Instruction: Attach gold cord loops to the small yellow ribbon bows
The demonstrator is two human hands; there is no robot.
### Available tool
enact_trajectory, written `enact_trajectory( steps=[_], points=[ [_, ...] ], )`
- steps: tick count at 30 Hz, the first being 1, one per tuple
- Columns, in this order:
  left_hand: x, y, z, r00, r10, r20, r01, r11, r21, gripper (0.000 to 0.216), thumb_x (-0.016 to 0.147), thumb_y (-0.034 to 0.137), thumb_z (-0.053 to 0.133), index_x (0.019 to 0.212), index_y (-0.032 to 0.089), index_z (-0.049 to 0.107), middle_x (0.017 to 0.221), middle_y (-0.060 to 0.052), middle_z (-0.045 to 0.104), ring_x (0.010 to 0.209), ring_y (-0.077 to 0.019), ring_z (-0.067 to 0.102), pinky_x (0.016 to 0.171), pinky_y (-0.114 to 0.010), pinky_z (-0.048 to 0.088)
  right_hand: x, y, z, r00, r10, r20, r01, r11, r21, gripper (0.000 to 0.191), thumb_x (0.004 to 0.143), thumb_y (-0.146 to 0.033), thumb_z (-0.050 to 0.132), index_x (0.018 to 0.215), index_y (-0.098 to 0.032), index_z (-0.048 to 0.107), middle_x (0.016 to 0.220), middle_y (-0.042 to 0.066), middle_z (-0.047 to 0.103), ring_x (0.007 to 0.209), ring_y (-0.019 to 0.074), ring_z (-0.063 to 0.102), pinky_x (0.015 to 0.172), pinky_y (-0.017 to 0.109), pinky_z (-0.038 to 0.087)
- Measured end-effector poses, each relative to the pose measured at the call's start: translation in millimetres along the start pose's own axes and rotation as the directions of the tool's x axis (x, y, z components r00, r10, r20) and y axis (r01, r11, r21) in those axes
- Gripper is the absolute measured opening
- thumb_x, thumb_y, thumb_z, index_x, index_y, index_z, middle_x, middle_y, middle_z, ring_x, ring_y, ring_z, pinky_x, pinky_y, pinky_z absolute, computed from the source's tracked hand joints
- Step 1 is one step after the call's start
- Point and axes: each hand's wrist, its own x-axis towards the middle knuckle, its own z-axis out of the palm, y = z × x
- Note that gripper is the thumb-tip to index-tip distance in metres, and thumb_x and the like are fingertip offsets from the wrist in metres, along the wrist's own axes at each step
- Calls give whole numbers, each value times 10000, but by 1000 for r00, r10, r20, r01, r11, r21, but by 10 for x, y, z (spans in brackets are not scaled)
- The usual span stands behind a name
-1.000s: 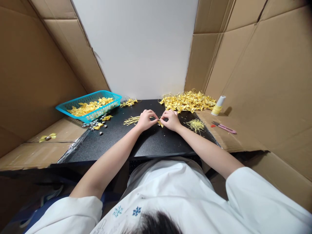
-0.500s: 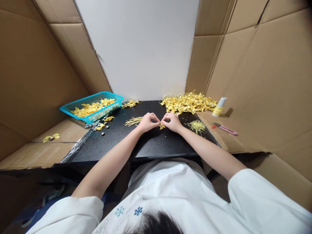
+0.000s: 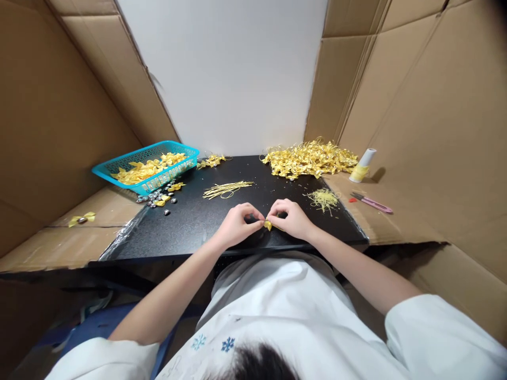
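A small yellow ribbon bow (image 3: 268, 226) is pinched between my two hands over the front part of the black table (image 3: 186, 227). My left hand (image 3: 241, 226) holds it from the left with thumb and forefinger. From the other side, the closed fingertips of my right hand (image 3: 292, 219) meet it. Any cord or bead within the pinch is too small to make out. Just beyond my left hand lies a bundle of thin gold cords (image 3: 225, 189). To the right of my right hand is a heap of yellow cord snippets (image 3: 323, 199).
A blue basket (image 3: 103, 168) of yellow bows stands at the left, with silver beads (image 3: 152, 197) beside it. Finished-looking bows form a pile (image 3: 311, 160) at the back right. A ribbon-wrapped cone (image 3: 361, 166) and pink-handled snips (image 3: 374, 203) rest on cardboard at the right.
Both hands have come closer to the table's front edge with the bow, uncovering more of the cord bundle. The camera view has shifted slightly.
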Motion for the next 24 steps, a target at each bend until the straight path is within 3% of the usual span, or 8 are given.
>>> enact_trajectory(
  steps=[5,10,16,24],
  points=[
    [-151,28,164,997,-25,-74,18,995,-101,84,735,281,683,731,199,702,793,-18,654,767,-151,561,715,-283,420,-178,-49,14,999,-25,-42,27,999,46,135,758,-178,676,626,-206,668,764,0,660,792,147,551,770,297,422],
    [-195,15,177,989,-8,-148,-13,990,-143,67,749,268,689,749,206,715,800,-21,647,787,-157,562,738,-294,422,-197,-51,1,999,-30,-40,32,998,51,133,765,-192,676,634,-214,672,770,2,662,805,154,543,781,310,418],
    [-220,30,187,983,53,-174,-67,995,-76,73,768,293,702,756,229,735,806,-16,651,839,-175,570,816,-327,420,-214,-84,0,999,-51,-8,51,999,-1,135,769,-192,678,635,-209,675,780,4,662,830,160,540,801,326,397],
    [-248,71,198,968,138,-210,-129,990,57,96,796,283,663,754,229,730,781,-13,637,793,-165,545,787,-326,421,-240,-136,3,998,-60,-5,60,995,-84,138,780,-196,675,642,-206,673,802,8,661,876,168,533,842,351,341]
  ],
)
